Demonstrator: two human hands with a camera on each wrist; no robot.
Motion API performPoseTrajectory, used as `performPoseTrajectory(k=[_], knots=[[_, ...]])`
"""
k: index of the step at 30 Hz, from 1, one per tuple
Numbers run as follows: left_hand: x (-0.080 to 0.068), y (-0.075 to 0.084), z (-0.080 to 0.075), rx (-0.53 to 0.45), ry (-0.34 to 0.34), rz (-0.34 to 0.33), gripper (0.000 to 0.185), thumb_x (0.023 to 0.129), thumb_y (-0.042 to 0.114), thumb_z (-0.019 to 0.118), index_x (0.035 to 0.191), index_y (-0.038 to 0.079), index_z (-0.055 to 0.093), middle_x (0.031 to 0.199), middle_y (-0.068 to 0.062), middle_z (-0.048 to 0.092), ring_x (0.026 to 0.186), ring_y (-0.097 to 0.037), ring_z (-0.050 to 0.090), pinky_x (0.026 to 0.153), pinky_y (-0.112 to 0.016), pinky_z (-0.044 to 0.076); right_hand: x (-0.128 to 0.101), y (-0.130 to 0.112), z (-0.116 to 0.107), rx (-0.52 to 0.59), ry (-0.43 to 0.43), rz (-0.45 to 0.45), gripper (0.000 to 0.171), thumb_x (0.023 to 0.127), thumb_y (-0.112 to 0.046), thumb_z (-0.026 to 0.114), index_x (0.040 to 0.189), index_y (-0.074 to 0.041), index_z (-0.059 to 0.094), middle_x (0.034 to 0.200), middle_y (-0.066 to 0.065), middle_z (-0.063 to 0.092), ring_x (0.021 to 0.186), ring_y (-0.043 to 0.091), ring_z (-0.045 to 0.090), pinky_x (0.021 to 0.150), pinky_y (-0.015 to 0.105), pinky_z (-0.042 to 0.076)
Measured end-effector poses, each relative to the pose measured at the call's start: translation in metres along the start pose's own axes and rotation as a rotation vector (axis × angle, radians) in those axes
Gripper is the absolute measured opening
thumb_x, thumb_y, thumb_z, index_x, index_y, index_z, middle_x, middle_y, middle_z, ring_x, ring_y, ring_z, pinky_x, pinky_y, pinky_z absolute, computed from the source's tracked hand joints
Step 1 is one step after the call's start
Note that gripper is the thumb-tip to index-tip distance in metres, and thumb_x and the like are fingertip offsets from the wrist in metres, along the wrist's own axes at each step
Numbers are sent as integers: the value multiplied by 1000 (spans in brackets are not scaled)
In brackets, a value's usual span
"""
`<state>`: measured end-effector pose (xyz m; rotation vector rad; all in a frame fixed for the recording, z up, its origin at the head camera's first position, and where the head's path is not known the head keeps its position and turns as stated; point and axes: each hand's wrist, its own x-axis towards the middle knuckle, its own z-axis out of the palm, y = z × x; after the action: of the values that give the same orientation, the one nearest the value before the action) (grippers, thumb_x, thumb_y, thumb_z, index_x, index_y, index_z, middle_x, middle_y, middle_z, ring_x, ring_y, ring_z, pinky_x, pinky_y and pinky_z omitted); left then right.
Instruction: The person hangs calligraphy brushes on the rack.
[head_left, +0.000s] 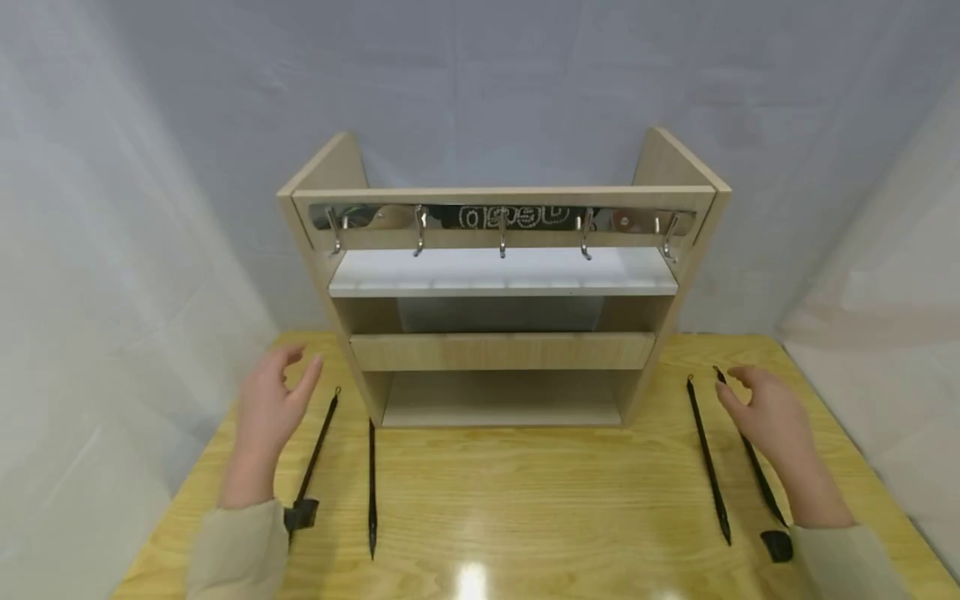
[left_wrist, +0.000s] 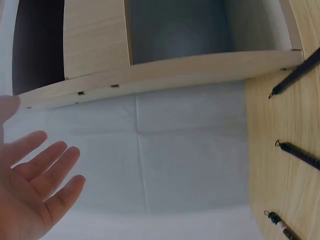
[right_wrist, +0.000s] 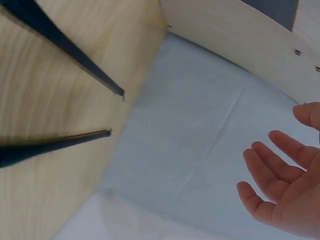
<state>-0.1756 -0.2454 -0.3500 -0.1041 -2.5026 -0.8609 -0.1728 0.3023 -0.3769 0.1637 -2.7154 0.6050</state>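
Flanking wooden shelf [head_left: 501,351], open hands, left [head_left: 272,408], right [head_left: 767,414], beside black rods [head_left: 316,454].

Hidden and cut-off parts

Right hand [head_left: 768,417] covers the middle of the outer right rod [head_left: 753,467]. Rack [left_wrist: 165,75] cropped by the top edge in the left wrist view; rods [left_wrist: 300,155] run off its right edge. Both hands clipped at frame edges in the wrist views. Pattern on the hook rail [head_left: 502,218] too small to read.

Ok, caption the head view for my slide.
Two open hands, left hand and right hand, hover beside a wooden shelf, four black rods on the table.
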Motion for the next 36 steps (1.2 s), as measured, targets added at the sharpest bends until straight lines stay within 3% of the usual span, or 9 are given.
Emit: performPoseTrajectory(k=[13, 21, 27, 36], knots=[[33, 15, 29, -372, 107, -92, 49, 88, 21, 55, 124, -8, 42, 122, -22, 47, 112, -30, 45, 87, -42, 44, -6, 36, 38, 37, -79, 59, 35, 87, -16, 53, 102, 16, 53, 93, 34, 55, 80, 43, 54, 62, 51, 46], [49, 21, 38, -535, 142, -151, 46, 85, 18, 59, 122, -5, 45, 119, -19, 50, 115, -26, 44, 93, -38, 40, -10, 47, 55, 76, -230, 146, 34, 86, -14, 53, 101, 18, 50, 94, 35, 53, 83, 44, 53, 64, 48, 48], [57, 19, 42, -584, 178, -132, 41, 83, 9, 60, 119, -5, 48, 117, -19, 51, 115, -26, 44, 97, -33, 36, -14, 55, 63, 82, -329, 203, 36, 85, -14, 54, 100, 18, 50, 91, 33, 55, 78, 40, 55, 62, 44, 48], [63, 18, 41, -555, 134, -152, 39, 81, 2, 57, 118, -6, 48, 119, -20, 50, 115, -27, 44, 94, -36, 39, -10, 64, 72, 71, -420, 237, 39, 83, -13, 58, 101, 19, 48, 93, 33, 55, 80, 40, 55, 61, 43, 49]])
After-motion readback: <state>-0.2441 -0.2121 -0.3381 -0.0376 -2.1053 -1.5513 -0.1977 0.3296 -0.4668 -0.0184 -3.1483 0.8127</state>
